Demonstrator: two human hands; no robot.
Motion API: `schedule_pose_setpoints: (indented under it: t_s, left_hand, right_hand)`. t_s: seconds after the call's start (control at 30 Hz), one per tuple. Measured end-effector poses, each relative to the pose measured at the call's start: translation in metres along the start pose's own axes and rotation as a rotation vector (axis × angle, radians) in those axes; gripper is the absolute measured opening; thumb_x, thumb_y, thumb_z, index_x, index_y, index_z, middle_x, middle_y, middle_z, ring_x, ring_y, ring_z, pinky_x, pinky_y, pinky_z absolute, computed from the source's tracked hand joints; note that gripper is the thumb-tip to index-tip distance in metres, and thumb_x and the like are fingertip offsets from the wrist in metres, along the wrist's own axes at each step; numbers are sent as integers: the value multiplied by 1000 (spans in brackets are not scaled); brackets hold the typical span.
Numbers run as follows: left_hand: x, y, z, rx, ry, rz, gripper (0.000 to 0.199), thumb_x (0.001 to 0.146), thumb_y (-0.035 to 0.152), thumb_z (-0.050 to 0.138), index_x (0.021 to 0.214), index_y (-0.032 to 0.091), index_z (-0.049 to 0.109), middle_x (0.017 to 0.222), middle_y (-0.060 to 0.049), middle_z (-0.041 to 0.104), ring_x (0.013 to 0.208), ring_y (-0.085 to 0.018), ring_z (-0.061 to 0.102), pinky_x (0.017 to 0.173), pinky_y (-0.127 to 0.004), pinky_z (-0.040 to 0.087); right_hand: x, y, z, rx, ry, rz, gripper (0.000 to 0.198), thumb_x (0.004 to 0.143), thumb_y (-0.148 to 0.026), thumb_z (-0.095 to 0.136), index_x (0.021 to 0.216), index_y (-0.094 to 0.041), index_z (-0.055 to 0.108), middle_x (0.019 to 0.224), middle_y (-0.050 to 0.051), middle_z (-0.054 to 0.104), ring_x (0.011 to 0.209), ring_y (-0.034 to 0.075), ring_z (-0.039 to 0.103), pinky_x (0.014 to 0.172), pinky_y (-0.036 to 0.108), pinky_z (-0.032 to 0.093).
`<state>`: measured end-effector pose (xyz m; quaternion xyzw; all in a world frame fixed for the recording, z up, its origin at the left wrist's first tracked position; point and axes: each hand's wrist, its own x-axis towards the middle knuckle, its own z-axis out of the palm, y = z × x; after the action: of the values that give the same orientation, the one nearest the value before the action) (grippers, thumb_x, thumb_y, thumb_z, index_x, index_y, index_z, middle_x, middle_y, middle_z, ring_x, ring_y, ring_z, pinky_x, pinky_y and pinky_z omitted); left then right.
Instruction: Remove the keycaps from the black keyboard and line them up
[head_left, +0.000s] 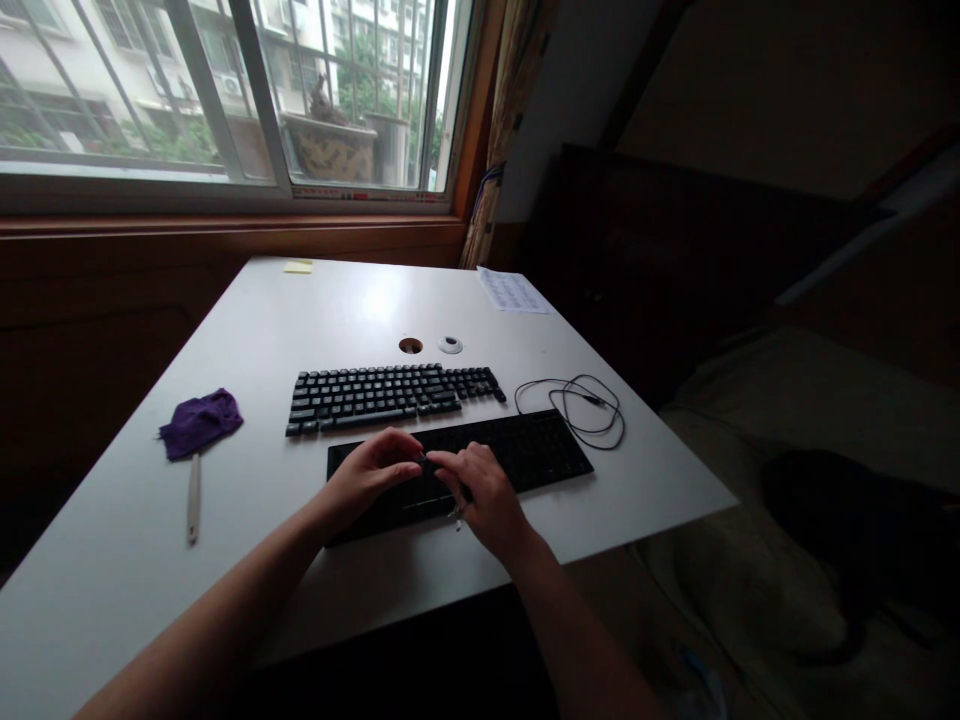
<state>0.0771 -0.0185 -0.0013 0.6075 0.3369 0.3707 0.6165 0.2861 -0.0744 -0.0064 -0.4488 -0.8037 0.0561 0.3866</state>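
In front of me lies a black keyboard base (541, 452), its key area stripped of caps as far as I can see. Over its middle, my left hand (375, 468) is closed in a pinch around something small and dark, too small to name. The fingertips of my right hand (484, 490) meet it there, its index finger pointing left and the other fingers curled. A thin, shiny metal piece (455, 514) shows below the right hand's curled fingers; what it belongs to is hidden. Just behind the base, loose black keycaps (367, 393) are laid out in keyboard order.
A purple cloth (201, 424) lies over the head of a pale-handled tool (193, 505) at left. The keyboard's coiled cable (611, 410) is at right. Farther back are a round desk hole (410, 346), a white ring cover (450, 345), printed paper (516, 292) and yellow notes (298, 267).
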Motion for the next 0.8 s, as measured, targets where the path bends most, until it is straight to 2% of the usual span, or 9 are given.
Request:
schedule_pose_setpoints:
  t_s: [0.13, 0.3, 0.57, 0.8]
  left_hand:
    - [-1, -2, 0, -44, -28, -11, 30, 76, 34, 79, 98, 18, 66, 93, -3, 68, 88, -18, 63, 83, -31, 51]
    - [-2, -1, 1, -59, -48, -22, 29, 76, 33, 80, 98, 18, 67, 95, -3, 69, 90, -18, 63, 85, -32, 51]
    - [-1, -5, -2, -115, -58, -41, 33, 75, 29, 81, 103, 18, 66, 100, -4, 68, 95, -18, 64, 87, -31, 51]
    - [-1, -7, -2, -163, -61, -74, 35, 74, 26, 82, 103, 18, 66, 104, -5, 67, 99, -19, 64, 89, -32, 50]
  right_hand:
    - [1, -3, 3, 7, 5, -28, 27, 97, -29, 59, 122, -23, 63, 94, 6, 71, 84, 20, 58, 85, 37, 44]
    - [3, -5, 3, 20, 24, -19, 21, 97, -28, 57, 115, -24, 67, 85, 5, 70, 80, 20, 58, 80, 36, 44]
    - [1, -5, 9, 46, 32, -9, 20, 97, -27, 58, 114, -24, 67, 85, 4, 71, 81, 20, 59, 82, 37, 43]
    - [1, -5, 11, 49, 39, 14, 20, 97, -29, 58, 113, -26, 70, 79, 3, 69, 77, 19, 58, 79, 35, 43]
